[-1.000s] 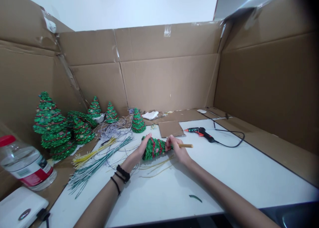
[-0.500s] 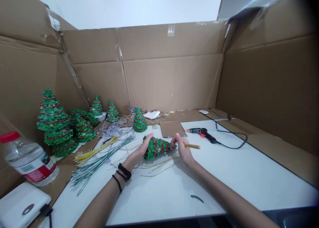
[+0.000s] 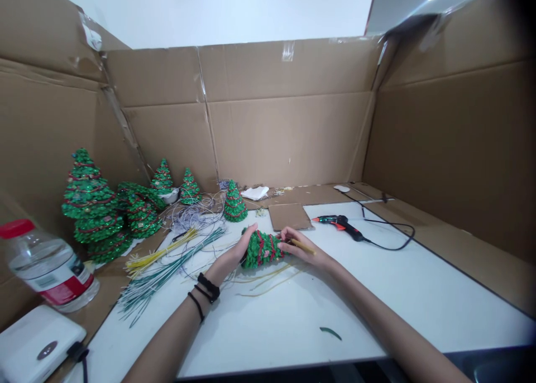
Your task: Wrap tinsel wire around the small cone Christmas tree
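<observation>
A small green tree with red garland [image 3: 262,250] lies on its side above the white board, its tip pointing right. My left hand [image 3: 238,250] is wrapped round its base end. At the narrow tip, the fingers of my right hand [image 3: 299,244] are pinched together, with a thin tan stick [image 3: 305,247] held in them and slanting down to the right. Whether the stick's end touches the tree is hidden by the fingers. Loose yellow strands [image 3: 268,282] lie beneath the tree.
Yellow and green wire bundles [image 3: 167,268], tangled thread and several decorated trees [image 3: 90,199] stand or lie left. A bottle [image 3: 52,271] and white box [image 3: 39,344] are nearer. Behind is a cardboard square [image 3: 290,216]; a corded glue gun [image 3: 341,225] lies right. Cardboard walls [image 3: 288,137] surround the board.
My right hand has turned and closed in on the tree's tip. The stick has swung from nearly level to slanting and shifted left. My left hand has barely moved.
</observation>
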The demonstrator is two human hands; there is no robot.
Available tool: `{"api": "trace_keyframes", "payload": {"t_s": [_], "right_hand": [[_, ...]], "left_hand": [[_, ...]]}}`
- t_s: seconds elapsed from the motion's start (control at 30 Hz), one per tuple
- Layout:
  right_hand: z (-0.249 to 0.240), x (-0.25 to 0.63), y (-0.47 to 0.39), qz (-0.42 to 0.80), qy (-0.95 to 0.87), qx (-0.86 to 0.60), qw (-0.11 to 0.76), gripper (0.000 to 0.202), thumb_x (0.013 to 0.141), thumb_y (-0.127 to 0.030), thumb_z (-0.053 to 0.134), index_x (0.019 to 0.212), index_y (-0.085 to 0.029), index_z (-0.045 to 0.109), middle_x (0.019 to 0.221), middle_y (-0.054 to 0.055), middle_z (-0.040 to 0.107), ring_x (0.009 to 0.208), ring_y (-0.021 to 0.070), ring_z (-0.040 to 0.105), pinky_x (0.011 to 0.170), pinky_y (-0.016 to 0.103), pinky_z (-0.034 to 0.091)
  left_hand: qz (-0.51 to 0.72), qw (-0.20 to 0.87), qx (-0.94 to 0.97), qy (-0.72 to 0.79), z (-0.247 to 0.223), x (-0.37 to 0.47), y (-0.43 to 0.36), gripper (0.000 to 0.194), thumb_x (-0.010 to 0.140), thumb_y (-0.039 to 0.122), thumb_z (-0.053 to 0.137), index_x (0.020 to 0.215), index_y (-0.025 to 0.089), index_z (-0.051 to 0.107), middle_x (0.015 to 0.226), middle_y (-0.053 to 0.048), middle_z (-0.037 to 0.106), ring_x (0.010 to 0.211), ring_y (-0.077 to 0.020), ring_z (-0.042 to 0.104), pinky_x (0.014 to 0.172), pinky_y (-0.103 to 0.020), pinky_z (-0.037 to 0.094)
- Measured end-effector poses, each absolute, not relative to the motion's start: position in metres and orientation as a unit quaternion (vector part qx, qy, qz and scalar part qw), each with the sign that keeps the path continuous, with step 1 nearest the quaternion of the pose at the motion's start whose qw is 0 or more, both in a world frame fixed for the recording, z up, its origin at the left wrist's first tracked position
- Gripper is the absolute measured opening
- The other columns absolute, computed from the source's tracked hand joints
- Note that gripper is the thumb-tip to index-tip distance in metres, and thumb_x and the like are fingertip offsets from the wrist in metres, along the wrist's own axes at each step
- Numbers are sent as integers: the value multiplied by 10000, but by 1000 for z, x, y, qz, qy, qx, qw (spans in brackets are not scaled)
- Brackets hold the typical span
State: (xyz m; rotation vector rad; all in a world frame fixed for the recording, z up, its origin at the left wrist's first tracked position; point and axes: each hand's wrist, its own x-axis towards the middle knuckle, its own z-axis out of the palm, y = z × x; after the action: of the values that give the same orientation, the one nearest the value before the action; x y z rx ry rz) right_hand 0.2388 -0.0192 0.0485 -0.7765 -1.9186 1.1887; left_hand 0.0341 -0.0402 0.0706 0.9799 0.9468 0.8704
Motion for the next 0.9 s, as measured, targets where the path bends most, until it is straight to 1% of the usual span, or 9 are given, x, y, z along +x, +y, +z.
{"api": "trace_keyframes", "payload": {"t_s": [0.17,0.3,0.43,0.6,0.73,0.83,0.9], "right_hand": [[53,236,-22,479,-731,-312,373,385,726,-500,636,765,-202,396,777,-29,471,665,108,458,609,227,366],[50,235,-19,498,-718,-310,375,398,710,-487,659,751,-199,387,791,-27,488,634,96,457,598,228,362],[45,234,-16,502,-712,-307,383,387,713,-464,665,748,-197,388,783,-28,482,631,91,446,594,225,351],[44,235,-14,484,-722,-313,382,393,710,-495,652,740,-203,390,740,-34,459,661,108,441,601,225,348],[47,236,-15,471,-737,-319,364,405,716,-527,631,751,-207,385,779,-17,465,693,119,439,612,225,355],[51,238,-17,466,-749,-309,355,390,735,-525,612,768,-206,388,803,-16,464,691,112,429,625,223,357],[54,238,-19,469,-752,-297,355,372,746,-503,612,773,-204,393,803,-24,456,683,104,425,627,219,354]], "left_hand": [[373,713,425,413,69,34,-40,517,717,650,485,738,158,644,668,-33,691,718,-190,641,774,-295,475],[392,693,430,427,70,34,-39,494,711,634,509,758,161,644,653,-18,687,717,-183,638,791,-283,466],[393,686,436,432,71,34,-40,503,710,641,505,742,158,643,659,-25,689,732,-189,639,808,-286,455],[413,665,438,442,71,33,-41,485,690,635,537,750,166,646,686,-21,697,765,-191,633,815,-286,444],[384,692,435,429,72,36,-42,529,699,662,490,693,155,643,613,-28,672,639,-179,617,717,-279,453],[374,700,431,430,75,38,-44,560,705,671,466,687,142,647,561,-21,646,495,-143,553,611,-263,432],[371,701,427,433,76,39,-45,580,709,677,450,704,133,653,551,-18,639,439,-122,507,563,-254,412]]}}
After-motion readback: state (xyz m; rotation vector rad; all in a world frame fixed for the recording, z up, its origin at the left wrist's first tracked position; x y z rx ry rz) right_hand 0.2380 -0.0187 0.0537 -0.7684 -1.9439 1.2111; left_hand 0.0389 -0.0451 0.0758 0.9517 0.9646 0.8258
